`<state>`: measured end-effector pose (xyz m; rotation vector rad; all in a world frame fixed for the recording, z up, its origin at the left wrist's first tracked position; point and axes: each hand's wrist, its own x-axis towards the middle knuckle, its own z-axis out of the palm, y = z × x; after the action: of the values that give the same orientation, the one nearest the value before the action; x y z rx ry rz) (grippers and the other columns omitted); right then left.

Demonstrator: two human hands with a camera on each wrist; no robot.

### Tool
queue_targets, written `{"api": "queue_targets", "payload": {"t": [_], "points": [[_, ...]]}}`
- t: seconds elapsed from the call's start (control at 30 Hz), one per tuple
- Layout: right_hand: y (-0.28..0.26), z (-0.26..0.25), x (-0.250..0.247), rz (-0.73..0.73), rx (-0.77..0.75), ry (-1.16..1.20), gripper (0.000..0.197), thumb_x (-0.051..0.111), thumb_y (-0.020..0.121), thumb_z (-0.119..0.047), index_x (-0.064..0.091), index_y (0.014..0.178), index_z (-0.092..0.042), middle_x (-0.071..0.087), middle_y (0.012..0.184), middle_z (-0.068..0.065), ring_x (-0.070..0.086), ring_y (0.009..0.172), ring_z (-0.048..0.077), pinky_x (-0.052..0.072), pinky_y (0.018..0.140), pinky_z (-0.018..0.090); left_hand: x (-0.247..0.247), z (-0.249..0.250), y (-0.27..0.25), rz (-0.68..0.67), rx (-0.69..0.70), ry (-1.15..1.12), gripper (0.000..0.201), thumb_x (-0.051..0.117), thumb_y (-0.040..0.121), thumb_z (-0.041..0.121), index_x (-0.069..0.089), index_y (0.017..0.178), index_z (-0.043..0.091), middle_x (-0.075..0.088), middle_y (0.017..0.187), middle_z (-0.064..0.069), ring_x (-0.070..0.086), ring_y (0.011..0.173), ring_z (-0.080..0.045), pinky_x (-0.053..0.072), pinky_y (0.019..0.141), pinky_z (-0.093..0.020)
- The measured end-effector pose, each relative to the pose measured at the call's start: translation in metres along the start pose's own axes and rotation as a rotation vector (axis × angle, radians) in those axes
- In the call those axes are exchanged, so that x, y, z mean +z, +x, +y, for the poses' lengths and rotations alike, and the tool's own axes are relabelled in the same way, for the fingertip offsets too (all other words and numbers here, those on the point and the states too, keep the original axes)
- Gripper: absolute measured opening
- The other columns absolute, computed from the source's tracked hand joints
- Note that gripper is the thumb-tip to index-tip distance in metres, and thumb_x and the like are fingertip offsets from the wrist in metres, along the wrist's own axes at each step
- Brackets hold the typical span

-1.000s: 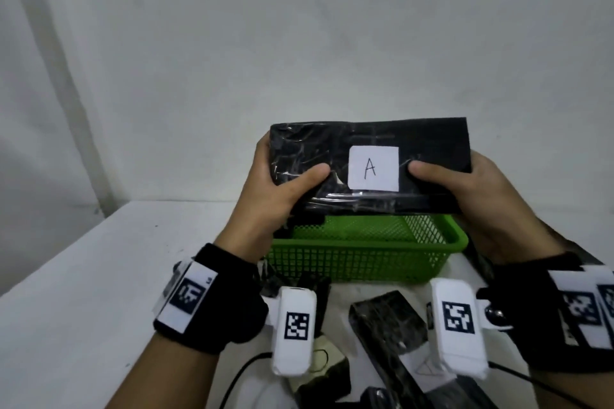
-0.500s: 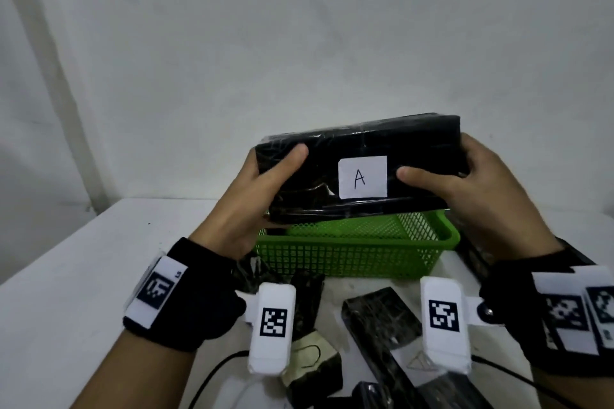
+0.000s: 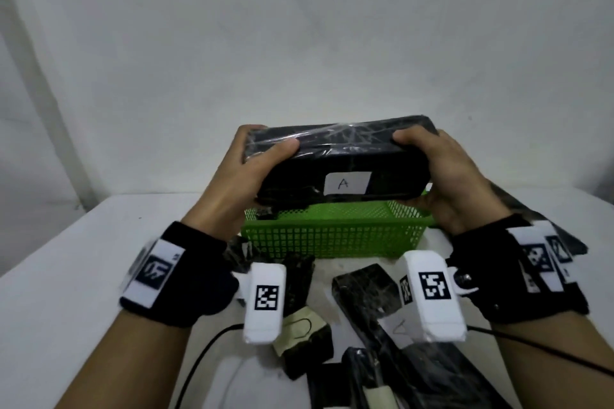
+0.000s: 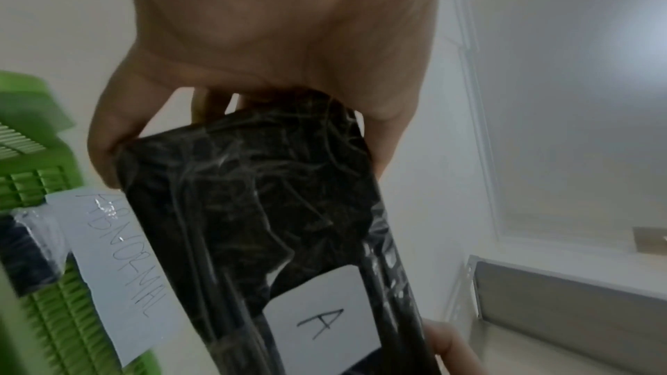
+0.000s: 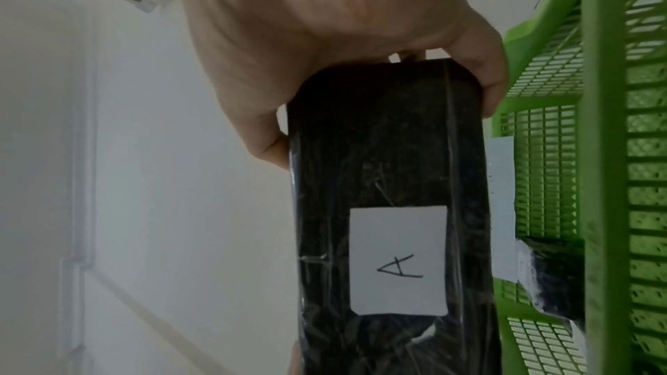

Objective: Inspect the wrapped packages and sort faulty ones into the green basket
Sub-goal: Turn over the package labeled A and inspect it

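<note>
A: Head view shows the package [image 3: 335,159] held above the green basket [image 3: 332,236], one end in each hand. The left hand [image 3: 239,183] has the thumb on top and the other fingers behind. The right hand [image 3: 445,176] grips the other end in the same way.

B: So the fingers of both hands are curled around the ends?

A: Yes, they clamp the short ends. The label [image 3: 347,183] with the letter A faces the person, and the wrinkled film on the top face catches the light.

B: How should the person inspect it well?

A: Probably the person should turn it slowly, one face at a time, and keep the fingers on the ends only, so that no face is covered. The film looks slippery, so a firm grip is wise.

B: And the basket?

A: In the left wrist view a paper [image 4: 119,273] on the basket reads ABNORMAL, and one dark package [image 5: 548,273] already lies inside. If a tear or loose wrap appears, a short drop is enough. The other packages [image 3: 365,289] lie on the desk [image 3: 66,276], near the basket's front.

B: Is a fault visible now?

A: It cannot be told from these views.
</note>
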<state>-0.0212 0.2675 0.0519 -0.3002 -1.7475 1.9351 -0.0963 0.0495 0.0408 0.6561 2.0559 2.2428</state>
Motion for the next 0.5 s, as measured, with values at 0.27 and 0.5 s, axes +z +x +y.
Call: {"api": "queue_targets", "payload": {"t": [0.27, 0.5], "points": [[0.004, 0.003, 0.001, 0.049, -0.159, 0.091, 0.023, 0.068, 0.089, -0.018, 0.054, 0.107, -0.023, 0.064, 0.086, -0.003, 0.064, 0.056, 0.002, 0.048, 0.046, 0.020, 0.005, -0.009, 0.009, 0.067, 0.166, -0.006, 0.039, 0.078, 0.082, 0.037, 0.056, 0.114, 0.034, 0.069, 0.112, 0.007, 0.071, 0.100, -0.016, 0.055, 0.081, -0.040], [0.006, -0.006, -0.019, -0.152, -0.363, 0.120, 0.029, 0.067, 0.085, 0.000, 0.054, 0.103, -0.018, 0.066, 0.088, -0.005, 0.067, 0.071, 0.006, 0.055, 0.060, 0.022, -0.002, -0.002, 0.006, -0.154, -0.132, 0.102, 0.076, 0.049, 0.073, 0.075, 0.050, 0.136, 0.033, 0.066, 0.126, 0.003, 0.075, 0.093, -0.025, 0.062, 0.075, -0.031]]}}
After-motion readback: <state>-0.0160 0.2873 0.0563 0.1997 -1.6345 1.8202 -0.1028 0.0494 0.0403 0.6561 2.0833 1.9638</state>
